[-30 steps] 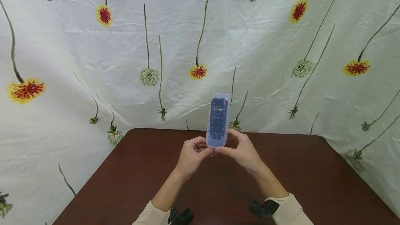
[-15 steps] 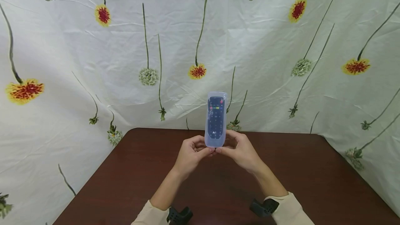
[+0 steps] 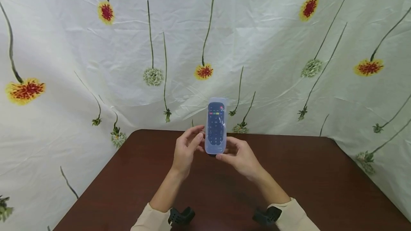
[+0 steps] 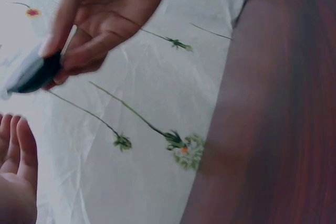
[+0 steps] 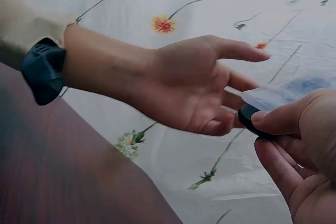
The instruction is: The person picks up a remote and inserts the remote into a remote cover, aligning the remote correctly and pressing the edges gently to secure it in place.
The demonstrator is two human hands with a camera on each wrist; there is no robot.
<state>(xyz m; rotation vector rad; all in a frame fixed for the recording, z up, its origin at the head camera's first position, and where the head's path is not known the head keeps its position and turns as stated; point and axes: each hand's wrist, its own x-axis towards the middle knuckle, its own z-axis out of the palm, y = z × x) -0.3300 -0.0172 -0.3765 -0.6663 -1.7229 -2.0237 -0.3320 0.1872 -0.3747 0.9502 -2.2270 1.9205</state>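
In the head view, near the middle of the frame, a dark remote control in a clear, bluish sleeve (image 3: 216, 126) stands nearly upright, its buttons facing the camera and its top end pointing up toward the flowered cloth (image 3: 276, 45) behind. Only its lower end is gripped: the right hand (image 3: 239, 156) pinches that end between thumb and curled fingers, so almost the whole length of the remote rises free above the grip. The right wrist view shows this from close by, at the right edge of the frame, where the thumb presses on the rounded dark bottom end where it pokes out of the sleeve.

The left hand (image 3: 186, 147) sits just left of the remote, palm turned toward it, fingers loosely spread and mostly straight. Its fingertips reach up beside the remote's left edge; whether they touch it cannot be told from the head view, and in the right wrist view the hand looks relaxed with nothing pinched in it.

Below both hands lies the dark brown table (image 3: 321, 188), filling the lower part of the frame. Cream sleeves (image 3: 290, 216) and dark wrist mounts show at the bottom edge.
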